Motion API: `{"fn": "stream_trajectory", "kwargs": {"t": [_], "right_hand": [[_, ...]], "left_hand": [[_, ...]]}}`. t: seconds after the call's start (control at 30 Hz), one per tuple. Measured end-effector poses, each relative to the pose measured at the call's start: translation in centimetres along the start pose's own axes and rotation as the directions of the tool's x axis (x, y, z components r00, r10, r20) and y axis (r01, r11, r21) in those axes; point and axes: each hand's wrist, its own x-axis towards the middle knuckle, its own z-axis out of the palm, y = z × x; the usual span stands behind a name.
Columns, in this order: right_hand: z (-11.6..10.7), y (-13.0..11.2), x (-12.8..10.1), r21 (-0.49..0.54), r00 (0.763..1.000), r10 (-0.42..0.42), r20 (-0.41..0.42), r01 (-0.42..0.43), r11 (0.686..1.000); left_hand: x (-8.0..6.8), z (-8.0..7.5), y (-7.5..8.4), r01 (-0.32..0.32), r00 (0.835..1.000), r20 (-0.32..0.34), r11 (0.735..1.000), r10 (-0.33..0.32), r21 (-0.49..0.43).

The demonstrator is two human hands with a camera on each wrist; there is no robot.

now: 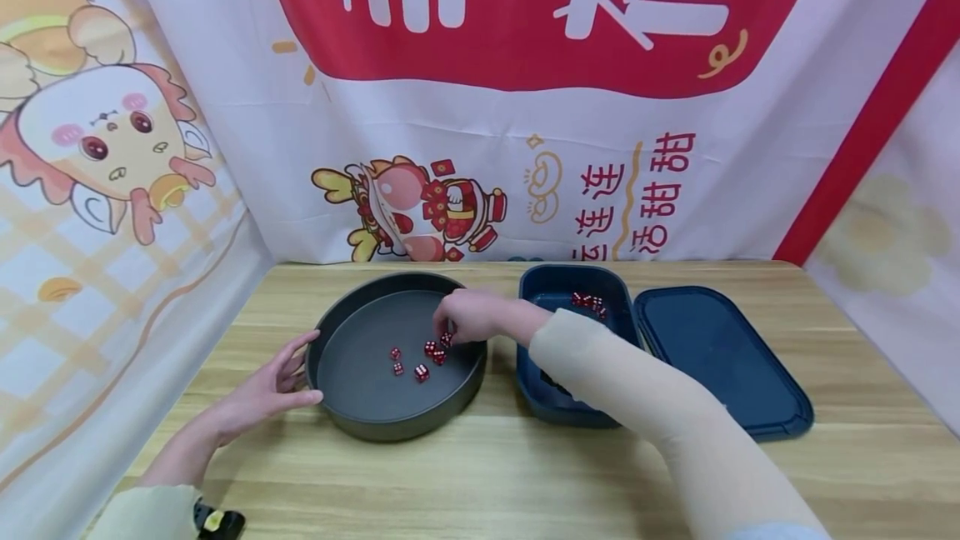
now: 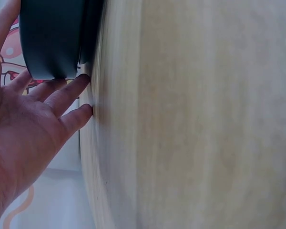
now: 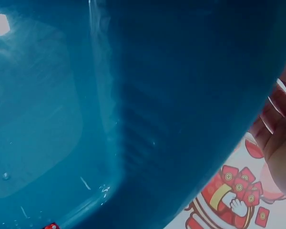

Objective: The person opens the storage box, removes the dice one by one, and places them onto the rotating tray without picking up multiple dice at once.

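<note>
My left hand rests against the left side of a round dark grey pan, its fingers spread and fairly straight. In the left wrist view, the fingertips touch the pan's outer wall near the tabletop. My right hand reaches over the pan's right rim, fingers bent downward. It pinches a red die with white dots at the fingertips. Several more red dice lie on the pan floor beside and below that hand. The right forearm crosses above a navy blue box, hiding part of its inside.
Several red dice lie at the box's far end. The box's blue lid lies to its right on the wood-grain table. Printed cloth hangs behind the table and along both sides.
</note>
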Motion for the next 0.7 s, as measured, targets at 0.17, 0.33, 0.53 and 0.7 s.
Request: {"fn": "stream_trajectory", "kwargs": {"t": [0.17, 0.33, 0.53, 0.7], "right_hand": [[0.2, -0.2, 0.3, -0.004, 1.000, -0.002, 0.000, 0.002, 1.000], [0.0, -0.1, 0.3, 0.014, 1.000, 0.007, 0.002, -0.007, 1.000], [-0.6, 0.4, -0.2, 0.083, 1.000, 0.013, 0.006, -0.014, 0.996], [-1.2, 1.0, -1.5, 0.112, 0.999, 0.022, -0.030, -0.018, 0.993]], "left_hand": [[0.0, 0.1, 0.2, 0.001, 1.000, -0.001, 1.000, -0.001, 0.001], [0.0, 0.1, 0.4, 0.003, 1.000, -0.005, 1.000, -0.003, 0.011], [0.0, 0.1, 0.4, -0.004, 1.000, -0.006, 1.000, 0.004, 0.020], [0.0, 0.0, 0.1, -0.007, 1.000, -0.003, 1.000, 0.007, 0.015]]}}
